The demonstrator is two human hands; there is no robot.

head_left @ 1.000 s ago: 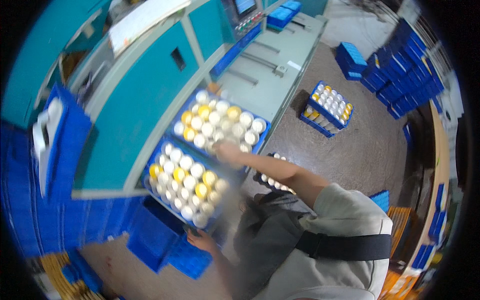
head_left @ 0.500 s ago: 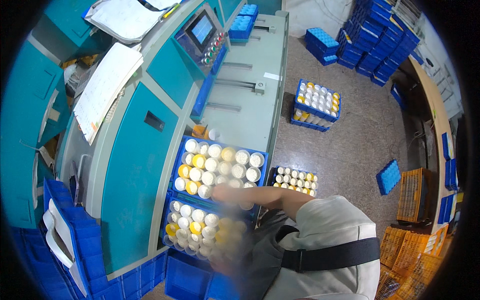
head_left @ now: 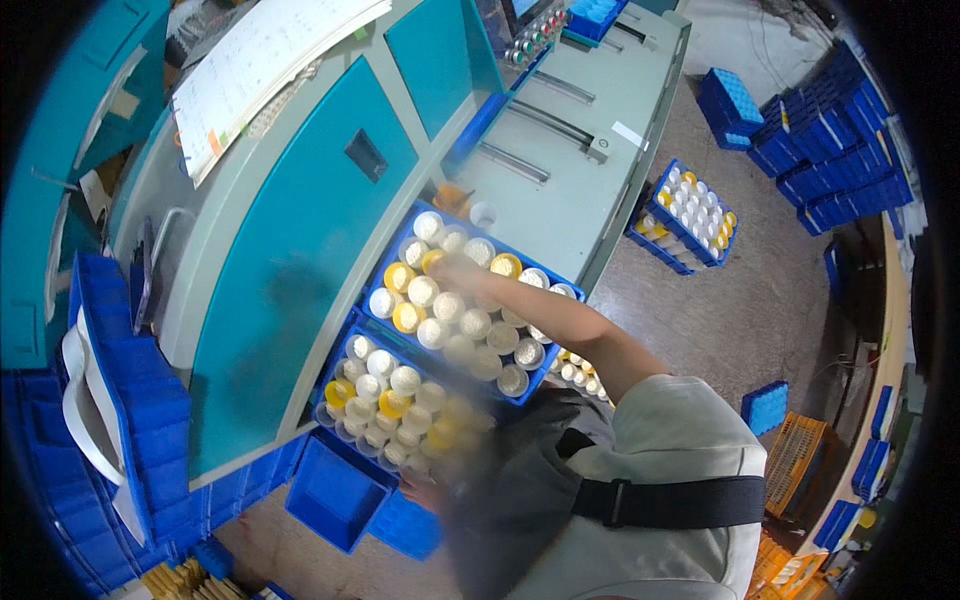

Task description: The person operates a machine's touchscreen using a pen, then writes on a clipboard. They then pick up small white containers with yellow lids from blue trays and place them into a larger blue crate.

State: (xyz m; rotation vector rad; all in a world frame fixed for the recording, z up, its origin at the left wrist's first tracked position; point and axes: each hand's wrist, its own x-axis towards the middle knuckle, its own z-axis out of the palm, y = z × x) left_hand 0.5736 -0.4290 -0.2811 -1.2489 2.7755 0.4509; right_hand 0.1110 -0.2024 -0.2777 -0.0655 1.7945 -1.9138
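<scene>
My right hand, blurred, reaches over the farther blue tray, which stands on the machine bench. Rows of white and yellow cups fill that tray, many with white pellets inside. The hand is above the cups on the tray's left side, and its fingers are too smeared to show a grip. My left hand is low by the edge of the nearer cup-filled tray, mostly in blur; whether it holds the tray does not show. A hazy smear covers that tray's right part.
A teal machine stands at left, a grey bench beyond the trays. Below lie an open blue bin and a blue cup insert. Stacked cup trays stand on the floor; orange crates are at right.
The view has shifted, bringing the trays higher in the picture. My right hand has moved from the farther tray's near edge to over its left cups. My left hand stays by the nearer tray.
</scene>
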